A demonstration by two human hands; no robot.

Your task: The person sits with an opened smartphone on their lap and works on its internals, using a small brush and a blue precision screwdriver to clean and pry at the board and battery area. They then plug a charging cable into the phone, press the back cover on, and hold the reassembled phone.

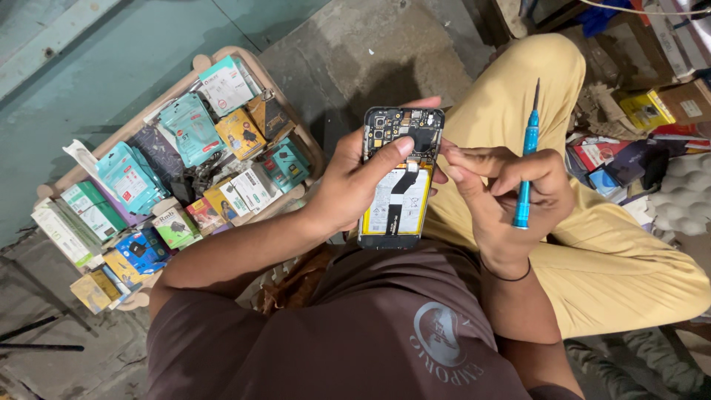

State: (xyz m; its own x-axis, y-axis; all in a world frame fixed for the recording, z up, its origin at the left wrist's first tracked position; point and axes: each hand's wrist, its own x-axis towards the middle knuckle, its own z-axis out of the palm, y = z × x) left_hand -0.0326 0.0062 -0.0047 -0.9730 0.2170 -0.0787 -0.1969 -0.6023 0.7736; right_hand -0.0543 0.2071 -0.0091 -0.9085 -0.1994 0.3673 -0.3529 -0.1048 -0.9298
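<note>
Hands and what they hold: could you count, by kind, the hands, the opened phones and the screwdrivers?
Hands: 2, left hand and right hand
Opened phones: 1, phone, held by the left hand
Screwdrivers: 1, blue screwdriver, in the right hand
Total: 4

This looks like a small phone-repair stall set on the ground. A wooden tray (307, 144) on the concrete floor (355, 52) is packed edge to edge with boxed and bagged phone accessories (185, 170) in teal, yellow and white. At the right edge of the view, more small cartons and packets (637, 141) lie heaped in a loose pile. An opened phone (398, 178) with its battery and circuit board bare, and a blue precision screwdriver (527, 159), mark it as a repair spot.
</note>
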